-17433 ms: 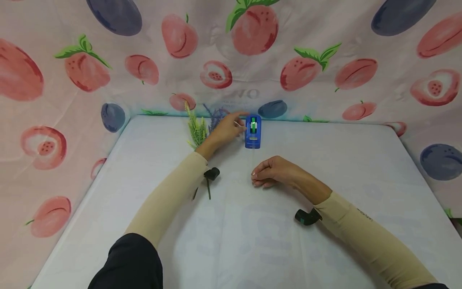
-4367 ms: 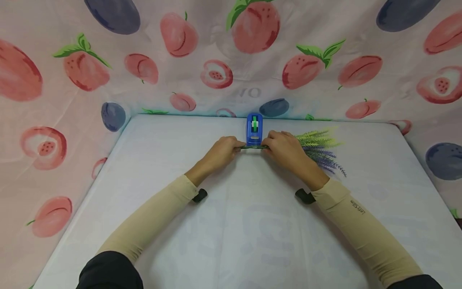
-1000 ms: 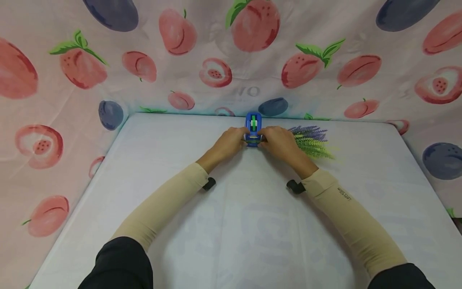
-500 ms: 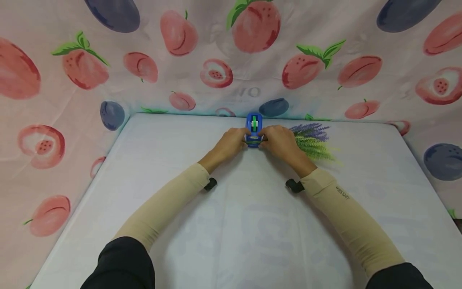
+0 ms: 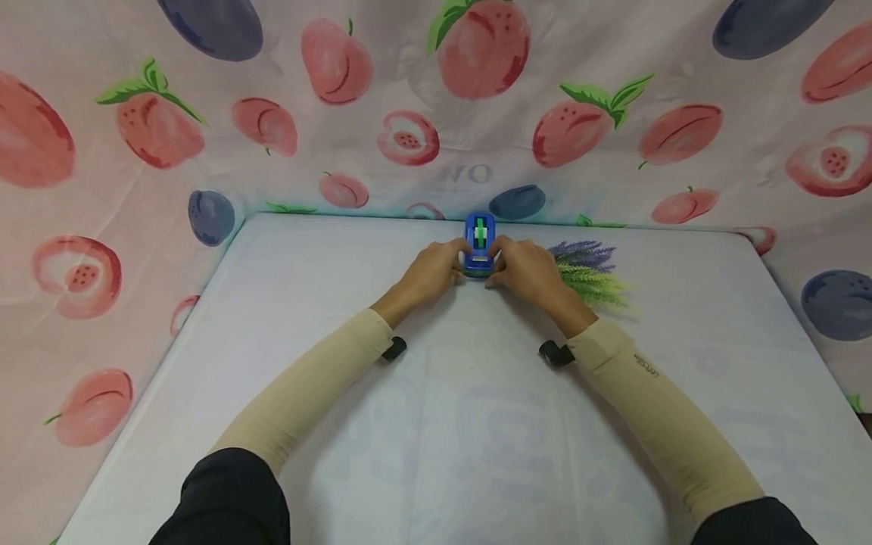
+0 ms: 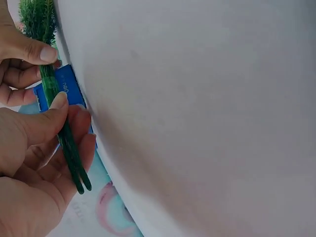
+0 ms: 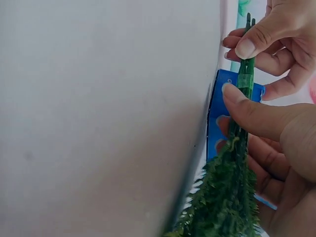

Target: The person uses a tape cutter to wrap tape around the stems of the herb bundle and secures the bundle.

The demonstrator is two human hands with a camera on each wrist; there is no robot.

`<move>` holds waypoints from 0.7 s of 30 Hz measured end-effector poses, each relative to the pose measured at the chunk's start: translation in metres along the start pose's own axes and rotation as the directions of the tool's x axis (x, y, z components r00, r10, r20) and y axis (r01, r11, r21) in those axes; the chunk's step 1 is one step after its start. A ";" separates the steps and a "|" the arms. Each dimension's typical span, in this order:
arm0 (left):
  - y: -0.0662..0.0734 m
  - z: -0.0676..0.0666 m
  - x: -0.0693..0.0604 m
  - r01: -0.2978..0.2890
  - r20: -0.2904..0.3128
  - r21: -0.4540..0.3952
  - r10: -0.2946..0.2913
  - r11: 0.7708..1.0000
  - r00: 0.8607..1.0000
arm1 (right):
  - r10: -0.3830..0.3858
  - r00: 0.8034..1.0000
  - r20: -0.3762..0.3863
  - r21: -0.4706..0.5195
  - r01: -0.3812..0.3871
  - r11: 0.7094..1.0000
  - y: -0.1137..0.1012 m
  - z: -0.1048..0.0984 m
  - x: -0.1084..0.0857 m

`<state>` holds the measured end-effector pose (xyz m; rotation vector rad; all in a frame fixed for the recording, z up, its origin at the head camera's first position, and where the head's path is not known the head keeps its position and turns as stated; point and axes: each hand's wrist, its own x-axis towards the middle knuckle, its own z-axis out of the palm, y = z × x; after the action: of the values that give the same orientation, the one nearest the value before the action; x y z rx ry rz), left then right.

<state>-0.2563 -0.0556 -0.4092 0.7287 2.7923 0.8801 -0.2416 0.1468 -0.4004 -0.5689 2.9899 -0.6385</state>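
Observation:
Both hands hold a bunch of artificial lavender by its green stems (image 6: 70, 148), in front of a blue tape dispenser (image 5: 480, 227). My left hand (image 5: 431, 274) pinches the stems between thumb and fingers near their cut ends. Closer to the blooms, my right hand (image 5: 531, 274) grips the same stems, its thumb (image 7: 236, 95) lying along them. Between the two hands a band of clear tape (image 7: 245, 81) goes round the stems. Purple flower heads (image 5: 587, 253) and yellow-green ones (image 5: 593, 284) stick out to the right, partly hidden by the right hand.
The dispenser stands at the back edge of a white-covered table (image 5: 490, 424). Behind it hangs a fruit-printed cloth (image 5: 477, 136). A black wrist camera (image 5: 556, 353) sits below the right wrist, another (image 5: 394, 348) below the left.
Flowers that lay at the left 17 seconds ago are now held together, blooms rightward. Since 4.4 seconds ago the purple heads turned to the back. Just now the right thumb shifted slightly.

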 end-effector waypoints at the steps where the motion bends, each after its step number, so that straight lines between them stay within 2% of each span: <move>1: -0.001 0.000 -0.001 0.005 0.001 -0.001 -0.005 1.000 1.000 | 0.013 1.000 0.017 -0.004 -0.013 1.000 -0.001 -0.001 0.000; 3: -0.002 -0.001 -0.003 0.006 0.007 0.012 -0.006 1.000 1.000 | 0.021 0.999 0.039 -0.034 -0.020 0.999 -0.003 -0.001 0.000; 9: -0.006 -0.006 -0.009 0.005 0.049 0.075 -0.009 0.997 0.999 | -0.012 1.000 0.023 -0.178 0.016 0.984 0.003 -0.004 -0.002; 15: -0.010 -0.008 -0.014 0.009 0.069 0.101 -0.017 0.995 0.997 | -0.023 0.997 0.080 -0.152 0.035 0.988 0.009 -0.008 -0.007; 21: -0.013 -0.009 -0.015 -0.014 0.088 0.111 0.004 0.994 0.996 | -0.080 0.994 0.077 -0.135 0.090 0.987 0.015 -0.012 -0.009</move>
<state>-0.2507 -0.0765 -0.4098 0.7762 2.7801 0.6811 -0.2396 0.1675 -0.3963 -0.7153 2.9722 -0.4075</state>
